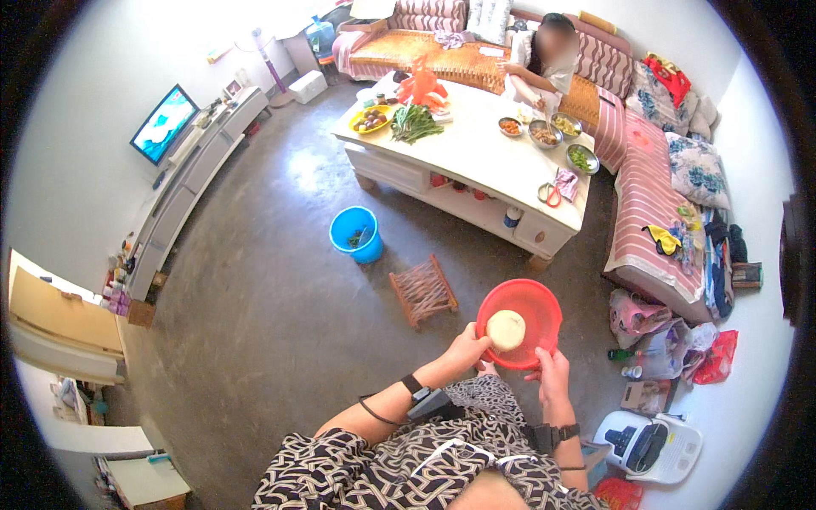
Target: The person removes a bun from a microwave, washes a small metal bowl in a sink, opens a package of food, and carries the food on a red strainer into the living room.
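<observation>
A red plastic basin (pixel 540 319) is held between both my hands, over the floor in front of me. My left hand (pixel 468 349) grips its left rim, with the thumb on the edge. On the lower right rim, my right hand (pixel 553 373) has its thumb on top and fingers beneath. Inside the basin, towards the left, lies a round, pale, peeled vegetable (pixel 505 330), of a kind I cannot tell. A low folding stool (pixel 424 291) with a woven seat stands just beyond, to the left of the basin.
A blue bucket (pixel 354 234) with green scraps stands left of the stool. Ahead is a white table (pixel 472 153) with leafy greens (pixel 414 123), metal bowls of food and red-handled scissors (pixel 549 195). Another person (pixel 542 70) sits on the sofa behind it. Plastic bags (pixel 637 315) lie at right.
</observation>
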Tool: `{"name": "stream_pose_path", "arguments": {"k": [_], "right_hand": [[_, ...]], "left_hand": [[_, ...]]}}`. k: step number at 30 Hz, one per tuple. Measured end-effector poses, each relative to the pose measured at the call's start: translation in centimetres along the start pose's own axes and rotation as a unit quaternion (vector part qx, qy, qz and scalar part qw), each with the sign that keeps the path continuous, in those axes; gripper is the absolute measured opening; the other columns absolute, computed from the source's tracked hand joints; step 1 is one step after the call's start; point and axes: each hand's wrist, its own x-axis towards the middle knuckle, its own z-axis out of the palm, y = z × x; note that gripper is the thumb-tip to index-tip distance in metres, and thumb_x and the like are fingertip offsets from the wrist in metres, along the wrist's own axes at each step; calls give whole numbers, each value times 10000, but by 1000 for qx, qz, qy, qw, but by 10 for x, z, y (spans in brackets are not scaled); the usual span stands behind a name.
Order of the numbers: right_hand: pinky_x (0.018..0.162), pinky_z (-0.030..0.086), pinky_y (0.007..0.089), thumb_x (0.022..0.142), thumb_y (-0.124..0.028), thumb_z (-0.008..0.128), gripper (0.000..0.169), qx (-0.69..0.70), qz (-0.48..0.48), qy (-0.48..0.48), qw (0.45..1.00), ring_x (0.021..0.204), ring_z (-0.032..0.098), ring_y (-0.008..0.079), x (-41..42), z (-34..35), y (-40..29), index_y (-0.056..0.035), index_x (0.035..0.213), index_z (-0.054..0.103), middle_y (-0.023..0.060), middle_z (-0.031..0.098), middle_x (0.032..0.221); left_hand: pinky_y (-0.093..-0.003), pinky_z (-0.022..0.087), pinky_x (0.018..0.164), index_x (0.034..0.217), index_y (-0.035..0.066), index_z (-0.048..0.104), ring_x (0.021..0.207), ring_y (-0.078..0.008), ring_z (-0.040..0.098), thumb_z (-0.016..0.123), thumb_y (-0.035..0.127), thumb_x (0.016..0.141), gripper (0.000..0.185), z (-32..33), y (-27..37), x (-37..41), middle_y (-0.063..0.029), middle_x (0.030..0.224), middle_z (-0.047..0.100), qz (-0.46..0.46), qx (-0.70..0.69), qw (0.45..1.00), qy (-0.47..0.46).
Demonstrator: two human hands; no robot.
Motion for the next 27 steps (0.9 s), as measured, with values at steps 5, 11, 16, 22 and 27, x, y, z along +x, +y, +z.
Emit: {"name": "stream_pose_path", "arguments": {"k": [5,11,16,22,27], "right_hand": [[460,515,244,918,-241,598,331,6,0,-70,998,699,654,132,110,7,-51,-22,1164,566,57,664,915],[509,527,263,926,-263,596,471,12,30,-96,995,768,664,177,225,-22,-124,21,1285,483,129,641,1044],[509,513,256,966,-250,521,411,-26,43,-60,997,718,650,174,304,-59,-154,-15,1302,488,120,637,1034],[517,511,261,966,-238,519,374,-11,79,-26,996,711,646,164,353,-75,-176,-27,1275,520,108,644,1013],[501,494,240,963,-228,530,326,6,100,44,994,674,634,147,381,-87,-182,-48,1233,555,90,654,965]], "left_hand": [[-284,535,476,1194,-11,423,714,-190,638,548,174,874,390,2,56,93,-141,987,607,-19,-4,998,55],[-296,541,532,1200,17,465,657,-175,617,490,124,882,337,11,132,199,-101,987,623,-24,-91,992,88],[-313,559,533,1191,26,423,766,-200,637,465,107,896,310,-1,173,283,-116,1042,599,17,-132,983,129],[-329,572,562,1179,13,435,782,-211,634,478,101,873,322,-20,215,376,-134,1067,586,13,-156,973,166],[-339,576,563,1154,15,420,740,-232,633,472,92,862,307,-57,211,481,-149,1026,579,3,-167,965,201]]}}
